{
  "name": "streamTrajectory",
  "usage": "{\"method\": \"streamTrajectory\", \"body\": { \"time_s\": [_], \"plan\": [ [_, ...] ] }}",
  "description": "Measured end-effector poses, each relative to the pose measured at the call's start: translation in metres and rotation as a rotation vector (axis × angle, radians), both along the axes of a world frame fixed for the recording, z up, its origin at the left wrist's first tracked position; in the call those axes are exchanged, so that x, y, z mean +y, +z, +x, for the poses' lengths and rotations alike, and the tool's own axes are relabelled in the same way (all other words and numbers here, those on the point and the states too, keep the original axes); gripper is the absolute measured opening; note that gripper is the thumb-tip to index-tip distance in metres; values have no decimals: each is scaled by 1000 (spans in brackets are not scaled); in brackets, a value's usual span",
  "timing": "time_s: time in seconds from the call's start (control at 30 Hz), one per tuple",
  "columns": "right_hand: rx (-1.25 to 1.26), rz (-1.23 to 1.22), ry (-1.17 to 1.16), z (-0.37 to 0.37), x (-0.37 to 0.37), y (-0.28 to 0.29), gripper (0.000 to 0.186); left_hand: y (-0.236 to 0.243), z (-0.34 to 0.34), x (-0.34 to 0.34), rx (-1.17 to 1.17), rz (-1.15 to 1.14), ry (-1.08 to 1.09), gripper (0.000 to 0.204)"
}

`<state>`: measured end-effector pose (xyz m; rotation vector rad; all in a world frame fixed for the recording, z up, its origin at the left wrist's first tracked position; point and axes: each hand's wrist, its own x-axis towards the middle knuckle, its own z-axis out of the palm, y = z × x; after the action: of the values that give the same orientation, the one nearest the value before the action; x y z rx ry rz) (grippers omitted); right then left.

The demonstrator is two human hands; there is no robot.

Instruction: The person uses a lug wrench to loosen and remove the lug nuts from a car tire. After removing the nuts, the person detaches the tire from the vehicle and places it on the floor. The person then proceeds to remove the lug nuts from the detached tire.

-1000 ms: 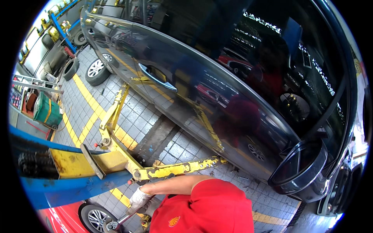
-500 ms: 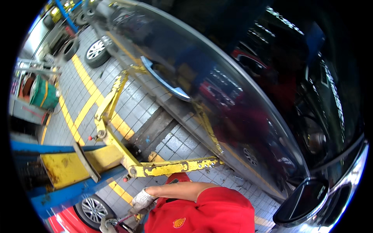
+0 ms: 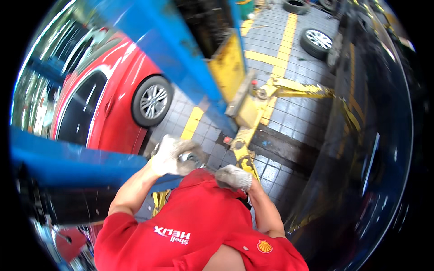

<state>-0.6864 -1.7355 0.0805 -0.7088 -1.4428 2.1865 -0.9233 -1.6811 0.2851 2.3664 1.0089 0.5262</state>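
My left hand [image 3: 170, 156], in a whitish work glove, is closed around a silvery, rounded metal tool [image 3: 192, 159]. Its exact kind is hidden by the glove and blur. Close by on the right, my right hand [image 3: 233, 177] wears a dirty grey-white glove. Its fingers are curled in front of my red shirt [image 3: 203, 212], and whatever they may hold cannot be made out. Beyond both hands stands the yellow lift arm [image 3: 246, 135] with chipped paint, joined to a blue lift post [image 3: 167, 54].
A red car [image 3: 113, 99] stands at the left behind a blue beam [image 3: 77, 153]. Along the right runs a dark car's side [image 3: 352, 180]. A wheel [image 3: 316, 44] and a loose tyre [image 3: 296, 6] lie on the grey tiled floor with yellow lines.
My view has swung left, bringing the red car and lift post across it. Both gloved hands now show in front of my shirt; before, one glove showed plainly near the lower edge.
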Motion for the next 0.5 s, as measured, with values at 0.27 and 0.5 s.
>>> {"method": "streamTrajectory", "body": {
  "time_s": [0.27, 0.5],
  "plan": [
    [-200, -4, 78, -35, 44, 38, 47, 17, -56, 16, 27, 86, 97, 45],
    [-193, 1, -71, -125, 109, 33, 35, 14, -137, 81, -87, 136, 205, 35]
  ]
}}
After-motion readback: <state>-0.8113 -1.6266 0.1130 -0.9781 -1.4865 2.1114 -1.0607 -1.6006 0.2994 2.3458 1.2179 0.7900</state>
